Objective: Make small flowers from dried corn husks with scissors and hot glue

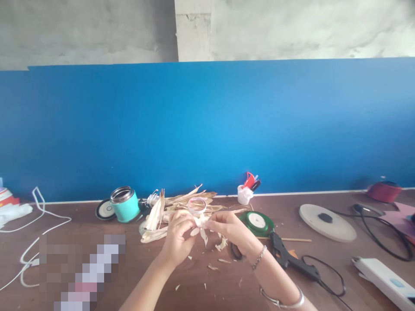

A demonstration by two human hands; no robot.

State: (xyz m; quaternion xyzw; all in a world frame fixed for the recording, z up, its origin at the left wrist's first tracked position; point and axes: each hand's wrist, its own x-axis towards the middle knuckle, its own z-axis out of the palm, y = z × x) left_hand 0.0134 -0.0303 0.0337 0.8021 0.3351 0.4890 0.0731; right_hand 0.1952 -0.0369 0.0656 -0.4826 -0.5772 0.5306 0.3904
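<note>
Between both hands, above the brown table, is a pale flower (pixel 202 229) with several pointed petals that look like cut corn husk. My left hand (pixel 179 235) pinches it from the left side, fingers curled in. From the right, my right hand (pixel 228 227) grips a petal between thumb and fingertips. Just behind the flower stands a roll of clear tape (pixel 197 206). A heap of dried corn husks (pixel 155 218) lies behind and to the left of the hands. Small husk scraps (pixel 221 244) are scattered on the table below them.
Left of the husks stands an open turquoise jar (pixel 125 205) beside its lid (pixel 106 209). To the right are a green ribbon spool (pixel 259 221), a black glue gun (pixel 293 259) with its cord, a white round lid (pixel 327 222), a power strip (pixel 385 278) and a pen cup (pixel 244 195).
</note>
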